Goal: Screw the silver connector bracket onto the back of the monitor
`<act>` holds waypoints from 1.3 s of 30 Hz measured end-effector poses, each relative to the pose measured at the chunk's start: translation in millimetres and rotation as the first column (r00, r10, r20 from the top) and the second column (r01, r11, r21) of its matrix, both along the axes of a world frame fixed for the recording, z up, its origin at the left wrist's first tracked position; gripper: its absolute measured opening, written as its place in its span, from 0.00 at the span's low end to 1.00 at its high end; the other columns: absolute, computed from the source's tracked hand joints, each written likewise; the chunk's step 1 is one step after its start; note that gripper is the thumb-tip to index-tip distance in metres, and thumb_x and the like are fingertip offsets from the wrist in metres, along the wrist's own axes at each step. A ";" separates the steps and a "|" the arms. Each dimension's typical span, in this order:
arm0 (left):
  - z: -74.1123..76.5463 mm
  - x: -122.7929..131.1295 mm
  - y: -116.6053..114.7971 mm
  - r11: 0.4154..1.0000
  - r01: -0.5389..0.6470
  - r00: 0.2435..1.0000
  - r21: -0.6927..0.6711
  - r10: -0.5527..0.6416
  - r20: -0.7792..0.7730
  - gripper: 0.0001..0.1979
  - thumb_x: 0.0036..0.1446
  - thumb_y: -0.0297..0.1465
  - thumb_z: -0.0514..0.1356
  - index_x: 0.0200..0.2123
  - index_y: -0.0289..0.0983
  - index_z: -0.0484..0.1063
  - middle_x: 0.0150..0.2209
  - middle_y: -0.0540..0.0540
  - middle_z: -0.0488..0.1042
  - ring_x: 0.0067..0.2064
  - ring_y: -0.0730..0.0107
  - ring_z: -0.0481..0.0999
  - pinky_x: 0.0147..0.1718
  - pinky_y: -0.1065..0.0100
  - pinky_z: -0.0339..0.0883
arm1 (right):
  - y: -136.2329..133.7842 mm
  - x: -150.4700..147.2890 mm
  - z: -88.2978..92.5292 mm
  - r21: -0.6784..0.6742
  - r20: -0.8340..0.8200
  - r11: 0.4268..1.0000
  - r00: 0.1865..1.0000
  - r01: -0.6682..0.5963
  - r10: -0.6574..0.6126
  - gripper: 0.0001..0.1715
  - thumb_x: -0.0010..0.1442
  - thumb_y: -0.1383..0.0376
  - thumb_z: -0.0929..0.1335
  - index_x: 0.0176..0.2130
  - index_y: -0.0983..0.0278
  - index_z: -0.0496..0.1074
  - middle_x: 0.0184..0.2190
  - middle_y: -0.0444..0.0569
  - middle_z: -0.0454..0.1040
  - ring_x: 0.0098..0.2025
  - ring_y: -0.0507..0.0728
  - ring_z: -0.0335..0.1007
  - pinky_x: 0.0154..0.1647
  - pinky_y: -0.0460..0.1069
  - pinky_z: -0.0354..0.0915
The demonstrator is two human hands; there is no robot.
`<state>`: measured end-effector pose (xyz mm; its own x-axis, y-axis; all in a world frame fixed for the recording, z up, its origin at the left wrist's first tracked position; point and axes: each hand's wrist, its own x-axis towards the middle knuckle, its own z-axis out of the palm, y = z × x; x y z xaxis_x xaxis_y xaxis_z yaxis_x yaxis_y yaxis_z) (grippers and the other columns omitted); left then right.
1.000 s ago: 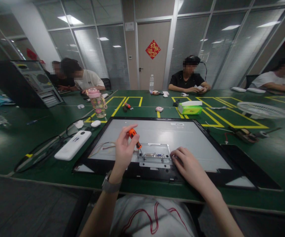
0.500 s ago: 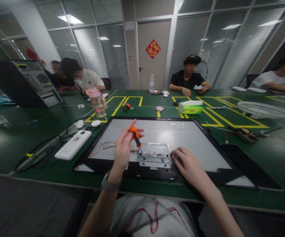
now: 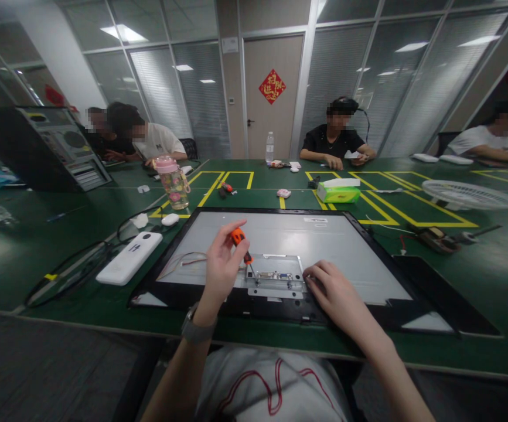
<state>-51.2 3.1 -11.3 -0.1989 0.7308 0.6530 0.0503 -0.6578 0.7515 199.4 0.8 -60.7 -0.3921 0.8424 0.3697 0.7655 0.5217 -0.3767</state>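
My left hand grips an orange and black screwdriver by its handle, fingers closed round it. The screwdriver tilts, with its tip down at the lower left of a metal bracket. Video ports show in the bracket, which sits on the back of a flat display panel with a black frame. My right hand lies at the bracket's right edge, fingers curled against it; the fingertips are partly hidden. Thin wires run over the panel to the left of the bracket.
Left of the panel lie a white power bank, a black cable and a pink-lidded bottle. A computer case stands further left. To the right are a black flat panel and a white fan guard. Several people sit across the table.
My left thumb and fingers have gone from stretched out beside the screwdriver handle to closed around it. The right hand stays in place at the bracket's edge.
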 end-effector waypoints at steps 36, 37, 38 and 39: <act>0.2 3.1 -1.7 0.993 0.097 0.995 -0.072 -0.096 0.022 0.18 0.65 0.34 0.54 0.56 0.40 0.70 0.44 0.43 0.74 0.40 0.69 0.76 0.43 0.65 0.71 | -1.5 -1.2 3.4 0.029 -0.023 1.000 1.000 -0.003 0.004 0.11 0.65 0.69 0.60 0.37 0.63 0.71 0.36 0.52 0.71 0.39 0.61 0.69 0.43 0.56 0.68; 0.5 2.9 -1.6 0.995 0.078 0.997 -0.057 -0.077 0.020 0.17 0.63 0.34 0.56 0.55 0.40 0.71 0.42 0.44 0.74 0.39 0.69 0.75 0.42 0.66 0.71 | -1.6 -1.3 3.4 0.029 -0.023 1.000 1.000 -0.003 0.004 0.11 0.65 0.69 0.60 0.37 0.63 0.72 0.36 0.52 0.71 0.39 0.61 0.69 0.43 0.56 0.68; 0.8 2.8 -1.5 0.999 0.035 0.999 -0.029 -0.035 0.004 0.16 0.61 0.33 0.59 0.53 0.40 0.73 0.40 0.45 0.73 0.38 0.70 0.75 0.42 0.68 0.71 | -1.8 -1.3 3.3 0.031 -0.027 1.000 1.000 -0.002 0.003 0.11 0.65 0.69 0.60 0.37 0.63 0.72 0.36 0.52 0.71 0.39 0.61 0.69 0.43 0.56 0.68; 1.0 2.7 -1.2 1.000 -0.010 1.000 0.002 0.010 -0.019 0.15 0.58 0.32 0.62 0.50 0.40 0.74 0.39 0.46 0.72 0.38 0.71 0.73 0.41 0.69 0.71 | -1.9 -1.4 3.3 0.035 -0.032 0.999 0.999 0.001 0.000 0.11 0.65 0.69 0.61 0.37 0.62 0.72 0.36 0.52 0.72 0.39 0.61 0.69 0.43 0.56 0.68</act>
